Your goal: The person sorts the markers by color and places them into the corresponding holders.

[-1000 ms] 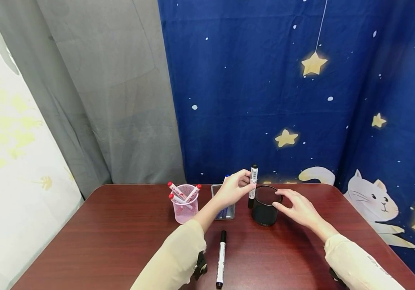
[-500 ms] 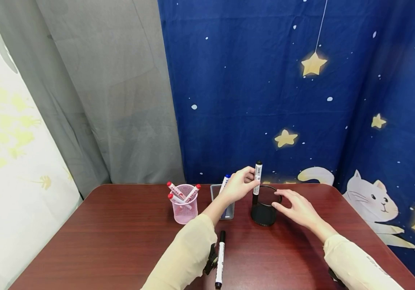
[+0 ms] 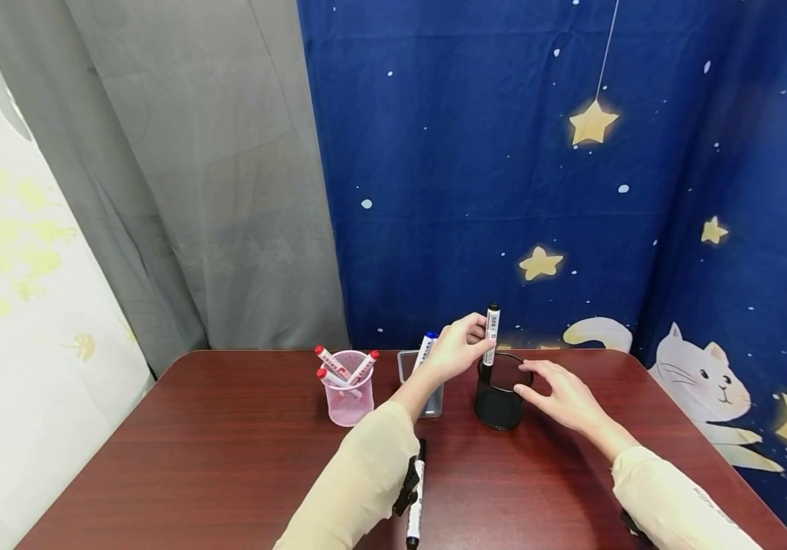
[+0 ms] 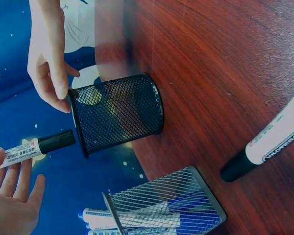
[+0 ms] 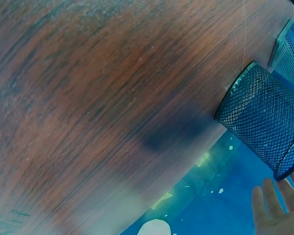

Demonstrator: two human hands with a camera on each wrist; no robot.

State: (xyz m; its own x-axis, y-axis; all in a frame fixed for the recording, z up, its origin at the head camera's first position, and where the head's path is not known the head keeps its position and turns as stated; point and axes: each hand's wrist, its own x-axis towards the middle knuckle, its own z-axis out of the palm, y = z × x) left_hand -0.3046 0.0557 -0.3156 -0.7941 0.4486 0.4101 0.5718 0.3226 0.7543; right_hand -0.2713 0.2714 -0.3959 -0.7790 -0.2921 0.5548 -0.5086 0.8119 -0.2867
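Observation:
My left hand point(image 3: 458, 351) pinches a white whiteboard marker point(image 3: 493, 336) with black ends, held nearly upright at the left side of the black mesh pen holder's opening. In the left wrist view, the black cap point(image 4: 57, 141) points at the rim, very close to it. The pen holder point(image 3: 500, 410) stands upright on the table. On its right side my right hand point(image 3: 568, 393) holds the rim between thumb and fingers. Seen from the left wrist, the thumb point(image 4: 61, 88) touches the rim. The holder shows no markers inside through its mesh.
A pink mesh holder point(image 3: 351, 411) with several red-capped markers stands at the left. Between the two holders is a grey mesh holder point(image 4: 206, 196) with blue-capped markers. Another black-capped marker point(image 3: 416, 508) lies in front, partly under the left forearm. Curtains point(image 3: 435, 191) hang behind the table.
My left hand has shifted right and slightly up, bringing the marker from beside the black pen holder to its opening. My right hand stays at the rim.

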